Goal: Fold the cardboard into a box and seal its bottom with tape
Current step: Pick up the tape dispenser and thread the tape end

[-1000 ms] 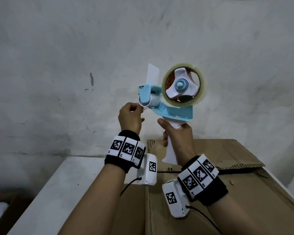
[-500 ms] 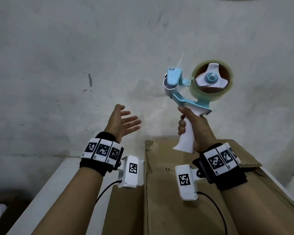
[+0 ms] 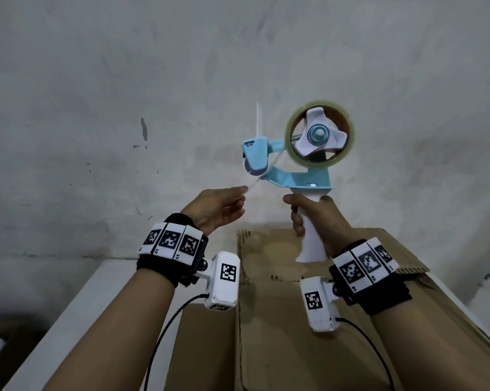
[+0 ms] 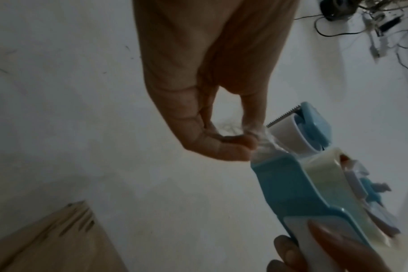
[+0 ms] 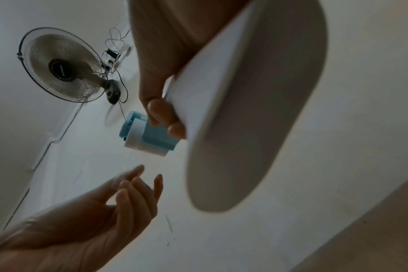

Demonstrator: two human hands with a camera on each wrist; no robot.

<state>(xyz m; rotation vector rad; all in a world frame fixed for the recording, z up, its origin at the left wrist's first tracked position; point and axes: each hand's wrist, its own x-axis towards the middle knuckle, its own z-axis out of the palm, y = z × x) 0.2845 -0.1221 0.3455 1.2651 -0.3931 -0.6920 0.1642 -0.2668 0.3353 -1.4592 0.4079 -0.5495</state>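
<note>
1. The wall (image 3: 181, 80), pale and scuffed, fills the head view from 9 o'clock round to 3 o'clock; a dark vertical mark sits on it toward 10 o'clock of the hands
2. The cardboard (image 3: 280, 320) lies flat on the white table (image 3: 77, 306), spreading from the centre down toward 5 o'clock under both forearms; a crease runs up it along the 6 o'clock line, and its far edge shows corrugation. It is not yet folded into a box. In the left wrist view one corner of it shows at 7 o'clock
3. A wall fan (image 5: 61, 66) hangs at 10 o'clock in the right wrist view, with loose cables beside it
4. The tape dispenser (image 3: 294, 153), blue body with a white handle, is held upright above the cardboard's far edge, at 12 o'clock from the right wrist. Its roll of clear tape (image 3: 320, 134) sits at 2 o'clock of the body; the roller and toothed cutter point toward 9 o'clock
5. The right hand (image 3: 314, 218) is wrapped firmly round the white handle, fingers curled on its front
6. The left hand (image 3: 218, 207) sits at 8 o'clock of the dispenser head, well apart from the right hand. The left wrist view shows thumb and forefinger pinching the crumpled tape end (image 4: 263, 141) just off the roller; the other fingers lie loosely extended
7. A thin strip of tape runs from the pinch up to the roller at about 1 o'clock
</note>
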